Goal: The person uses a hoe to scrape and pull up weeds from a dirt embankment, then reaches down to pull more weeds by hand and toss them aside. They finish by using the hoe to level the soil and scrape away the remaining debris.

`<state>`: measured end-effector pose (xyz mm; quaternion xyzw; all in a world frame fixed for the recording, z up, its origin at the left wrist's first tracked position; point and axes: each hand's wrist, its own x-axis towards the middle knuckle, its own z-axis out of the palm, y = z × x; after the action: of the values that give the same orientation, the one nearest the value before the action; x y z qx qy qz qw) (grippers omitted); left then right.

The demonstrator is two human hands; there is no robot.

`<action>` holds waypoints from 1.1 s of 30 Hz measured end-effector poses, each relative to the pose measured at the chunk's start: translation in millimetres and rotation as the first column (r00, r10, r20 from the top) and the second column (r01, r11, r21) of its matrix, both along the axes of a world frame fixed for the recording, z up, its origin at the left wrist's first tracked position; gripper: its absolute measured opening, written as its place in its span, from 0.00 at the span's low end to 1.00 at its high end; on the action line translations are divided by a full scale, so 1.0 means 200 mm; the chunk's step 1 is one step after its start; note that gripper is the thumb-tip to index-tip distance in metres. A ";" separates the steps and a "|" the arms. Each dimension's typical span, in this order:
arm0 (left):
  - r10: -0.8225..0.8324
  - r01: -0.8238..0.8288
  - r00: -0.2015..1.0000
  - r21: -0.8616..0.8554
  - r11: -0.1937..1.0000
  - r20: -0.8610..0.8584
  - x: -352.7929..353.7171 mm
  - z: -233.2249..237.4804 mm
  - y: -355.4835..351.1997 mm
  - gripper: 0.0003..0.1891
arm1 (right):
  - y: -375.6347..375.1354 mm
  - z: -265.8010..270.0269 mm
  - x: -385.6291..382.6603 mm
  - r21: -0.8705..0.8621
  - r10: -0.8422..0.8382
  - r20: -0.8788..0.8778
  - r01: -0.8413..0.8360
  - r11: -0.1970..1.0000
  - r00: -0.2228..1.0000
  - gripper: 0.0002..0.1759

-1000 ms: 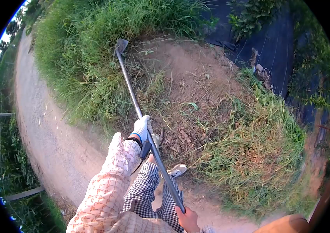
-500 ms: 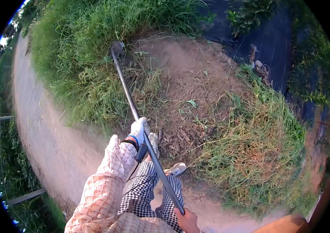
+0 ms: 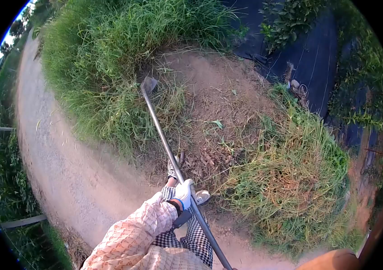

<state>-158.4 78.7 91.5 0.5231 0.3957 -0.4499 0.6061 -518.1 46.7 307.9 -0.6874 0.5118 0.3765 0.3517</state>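
Note:
My left hand [image 3: 183, 194], in a white glove with a blue edge and a dark band at the wrist, is closed around the long metal handle of a hoe [image 3: 163, 137]. The handle slants from the bottom edge up to the left. Its flat grey blade [image 3: 149, 84] is at the edge of the tall green grass [image 3: 110, 90], beside bare soil [image 3: 218, 85]. Cut grass stalks lie around the blade. My right hand is out of view below the frame, where the lower end of the handle runs off.
A pale dirt path [image 3: 74, 153] curves along the left. To the right lies a heap of cut, partly dried grass [image 3: 290, 180]. Black ground sheet [image 3: 308, 58] and leafy plants are at the upper right. My shoes [image 3: 202, 196] stand close to the handle.
The hoe has been drawn back toward me, its blade moving down and slightly right from the grass. My left hand has come lower and to the right; my right hand has left the view.

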 end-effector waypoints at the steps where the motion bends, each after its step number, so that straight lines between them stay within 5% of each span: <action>1: 0.041 -0.042 0.999 -0.041 0.998 -0.018 0.10 0.08 -0.05 0.11 | 0.00 -0.05 0.04 -0.059 0.027 0.047 -0.024 0.998 0.999 0.25; 5: 0.117 -0.110 0.993 -0.183 0.977 0.026 0.47 -0.11 -0.03 0.14 | -0.06 -0.29 0.30 -0.063 -0.007 0.237 0.023 0.998 0.971 0.20; 8: 0.130 -0.105 0.983 -0.184 0.977 0.133 0.81 -0.03 -0.06 0.17 | -0.04 -0.41 0.51 0.097 -0.186 0.344 0.162 0.982 0.920 0.20; 10: 0.113 -0.084 0.986 -0.216 0.973 0.124 0.96 -0.10 -0.01 0.17 | -0.02 -0.39 0.69 0.099 -0.187 0.298 0.164 0.981 0.936 0.18; 13: 0.101 -0.090 0.994 -0.204 0.975 0.046 0.76 -0.29 0.03 0.17 | -0.03 -0.20 0.64 0.204 -0.248 0.163 0.214 0.955 0.955 0.18; 14: -0.002 0.005 0.989 -0.022 1.000 0.151 0.53 -0.31 0.02 0.16 | -0.04 -0.15 0.55 0.258 -0.237 0.080 0.209 0.943 0.968 0.18; 16: 0.093 -0.091 0.995 -0.051 0.995 0.043 0.33 -0.31 0.06 0.15 | 0.05 -0.24 0.27 0.145 -0.036 0.047 0.028 0.989 0.998 0.21; 19: 0.134 -0.142 0.990 -0.214 0.967 -0.051 0.28 -0.30 0.19 0.11 | 0.08 -0.14 0.22 0.198 -0.014 -0.061 0.026 0.980 0.998 0.22; 22: 0.163 -0.184 0.979 -0.188 0.965 -0.122 0.32 -0.23 0.16 0.09 | 0.06 -0.08 0.31 0.125 -0.029 -0.112 0.043 0.991 0.993 0.20; 26: 0.176 -0.183 0.983 -0.190 0.965 -0.053 0.53 -0.23 0.08 0.14 | 0.07 -0.26 0.37 -0.017 0.032 0.036 -0.031 0.999 0.999 0.16; 29: 0.129 -0.124 0.992 -0.160 0.979 0.017 0.84 -0.12 0.02 0.17 | 0.03 -0.29 0.63 0.014 -0.068 0.185 0.066 0.998 0.980 0.14; 33: 0.093 -0.064 0.989 -0.232 0.971 0.114 1.06 -0.16 0.02 0.18 | 0.02 -0.23 0.84 0.165 -0.215 0.144 0.190 0.968 0.966 0.13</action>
<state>53.0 82.6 59.3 0.4611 0.3233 -0.4345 0.7029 -351.0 50.9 261.2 -0.6312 0.5197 0.3191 0.4793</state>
